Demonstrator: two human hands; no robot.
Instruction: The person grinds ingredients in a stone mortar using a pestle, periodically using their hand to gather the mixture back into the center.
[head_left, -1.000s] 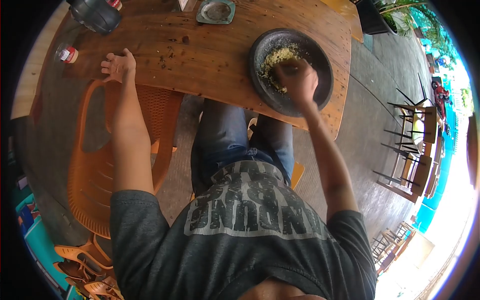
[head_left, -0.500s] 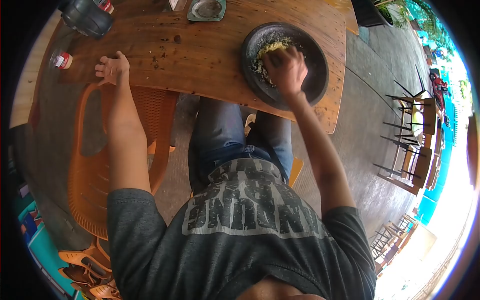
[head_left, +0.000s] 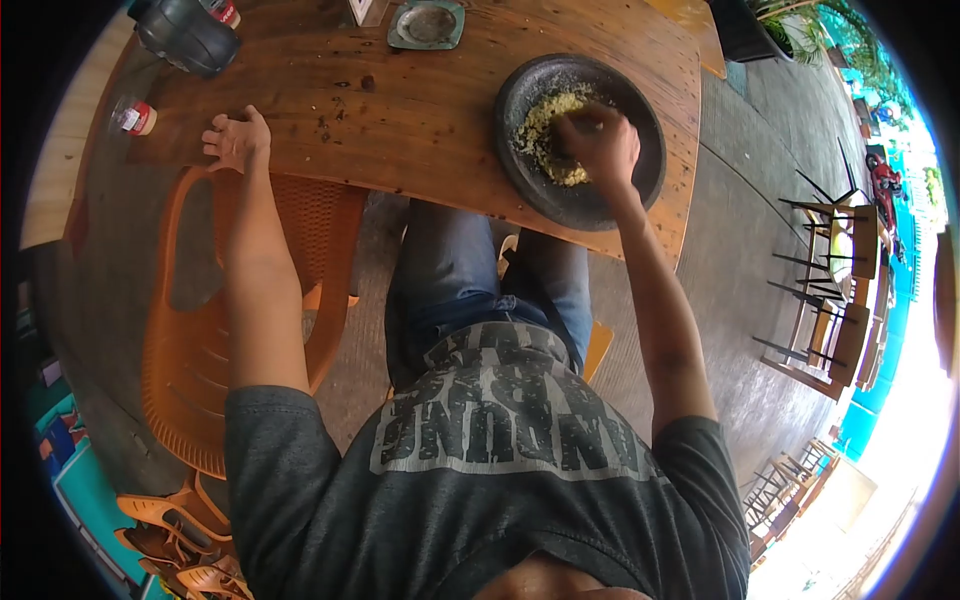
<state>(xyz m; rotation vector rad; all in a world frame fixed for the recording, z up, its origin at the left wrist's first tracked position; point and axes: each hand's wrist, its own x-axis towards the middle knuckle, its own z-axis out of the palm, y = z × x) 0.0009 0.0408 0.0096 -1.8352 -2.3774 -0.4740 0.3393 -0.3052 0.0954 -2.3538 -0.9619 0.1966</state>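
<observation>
Two hands show: the right hand (head_left: 600,145), upper right, is clenched inside the dark stone mortar (head_left: 590,208) on yellow paste (head_left: 543,128), probably gripping a pestle hidden by its fingers. The left hand (head_left: 238,138) lies flat and released on the wooden table (head_left: 420,110) edge, upper left.

Mortar (head_left: 640,160): dark stone, matt, rough (pale coarse paste (head_left: 545,135) inside). Worktop (head_left: 420,110): varnished wood, smooth. Chair (head_left: 190,350): orange plastic, perforated.
</observation>
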